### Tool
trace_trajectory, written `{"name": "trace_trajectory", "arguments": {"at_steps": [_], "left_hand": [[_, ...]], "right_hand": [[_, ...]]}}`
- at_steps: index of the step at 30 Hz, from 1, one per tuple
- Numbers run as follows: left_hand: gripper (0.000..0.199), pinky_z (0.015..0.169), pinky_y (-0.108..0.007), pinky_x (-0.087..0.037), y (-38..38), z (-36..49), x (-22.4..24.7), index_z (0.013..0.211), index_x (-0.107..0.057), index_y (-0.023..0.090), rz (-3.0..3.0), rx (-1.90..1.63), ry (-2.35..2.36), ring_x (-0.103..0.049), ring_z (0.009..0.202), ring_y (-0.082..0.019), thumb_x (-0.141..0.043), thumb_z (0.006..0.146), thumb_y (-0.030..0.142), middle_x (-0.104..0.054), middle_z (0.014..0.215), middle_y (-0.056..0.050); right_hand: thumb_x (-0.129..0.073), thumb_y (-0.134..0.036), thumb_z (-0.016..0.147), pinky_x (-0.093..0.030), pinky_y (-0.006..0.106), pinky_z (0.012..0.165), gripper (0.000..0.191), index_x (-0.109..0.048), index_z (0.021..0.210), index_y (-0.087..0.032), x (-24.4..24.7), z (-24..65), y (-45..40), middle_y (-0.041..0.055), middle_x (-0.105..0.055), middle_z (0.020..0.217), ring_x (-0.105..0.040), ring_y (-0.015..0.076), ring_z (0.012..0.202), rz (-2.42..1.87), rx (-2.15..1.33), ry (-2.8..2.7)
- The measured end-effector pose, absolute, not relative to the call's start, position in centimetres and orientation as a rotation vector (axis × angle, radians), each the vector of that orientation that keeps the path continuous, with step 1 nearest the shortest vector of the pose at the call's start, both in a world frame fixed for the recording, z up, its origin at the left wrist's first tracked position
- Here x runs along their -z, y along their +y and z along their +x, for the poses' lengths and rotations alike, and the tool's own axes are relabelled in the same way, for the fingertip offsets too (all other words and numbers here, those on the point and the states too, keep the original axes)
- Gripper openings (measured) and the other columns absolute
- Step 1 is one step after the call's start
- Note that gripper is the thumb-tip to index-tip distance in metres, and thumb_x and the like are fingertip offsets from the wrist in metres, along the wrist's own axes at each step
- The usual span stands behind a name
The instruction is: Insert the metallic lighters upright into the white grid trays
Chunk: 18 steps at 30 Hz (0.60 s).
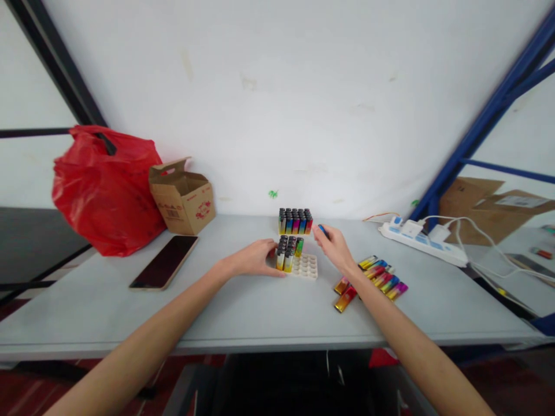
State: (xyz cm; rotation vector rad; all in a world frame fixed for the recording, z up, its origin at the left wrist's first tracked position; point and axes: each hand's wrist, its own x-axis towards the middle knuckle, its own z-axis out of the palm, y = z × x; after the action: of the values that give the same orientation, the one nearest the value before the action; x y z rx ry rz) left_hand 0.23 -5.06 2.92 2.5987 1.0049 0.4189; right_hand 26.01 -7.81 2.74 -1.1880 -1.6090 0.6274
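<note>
My left hand (259, 258) grips the left side of a white tray (310, 273) with round holes, thumb at its front corner and fingers behind. Several lighters (285, 261) with black tops stand upright in the tray's left part, and a green one (299, 247) stands at the back. Holes at the right of the tray show bare. Raised just right of the tray, my right hand (335, 248) is closed on a blue lighter (323, 230), mostly hidden by the fingers. Loose lighters (381, 280) in mixed metallic colours lie in a pile beside my right forearm.
Behind the tray stands a block of upright lighters (295, 222) near the wall. A phone (165, 263), a cardboard box (184, 199) and a red plastic bag (106, 190) are on the left. At the right lies a white power strip (422, 242) with plugs and cables.
</note>
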Motion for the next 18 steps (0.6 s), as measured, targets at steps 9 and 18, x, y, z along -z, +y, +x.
{"name": "trace_trajectory", "arguments": {"at_steps": [9, 18], "left_hand": [[0.059, 0.068, -0.033, -0.046, -4.74, 0.14, -2.60, 0.088, -0.060, 0.019, 2.610, -0.416, 0.986, -0.062, 0.077, -0.024, -0.075, 0.069, 0.073, -0.068, 0.090, -0.006], [0.059, 0.069, -0.033, -0.045, -4.54, 0.07, -2.25, 0.089, -0.059, 0.020, 2.631, -0.415, 0.980, -0.062, 0.078, -0.024, -0.074, 0.070, 0.074, -0.067, 0.089, -0.006]], "right_hand": [[-0.050, -0.048, 0.094, -0.029, 0.029, 0.058, 0.042, -0.043, 0.062, -0.022, -1.85, 25.84, -8.02, -0.0038, -0.042, 0.056, -0.040, 0.0137, 0.057, -1.328, -0.373, -1.561], [-0.038, -0.061, 0.105, -0.044, 0.027, 0.064, 0.044, -0.055, 0.091, -0.022, -2.53, 26.27, -8.50, 0.0004, -0.060, 0.077, -0.055, 0.0157, 0.065, -1.131, -0.504, -1.834]]}}
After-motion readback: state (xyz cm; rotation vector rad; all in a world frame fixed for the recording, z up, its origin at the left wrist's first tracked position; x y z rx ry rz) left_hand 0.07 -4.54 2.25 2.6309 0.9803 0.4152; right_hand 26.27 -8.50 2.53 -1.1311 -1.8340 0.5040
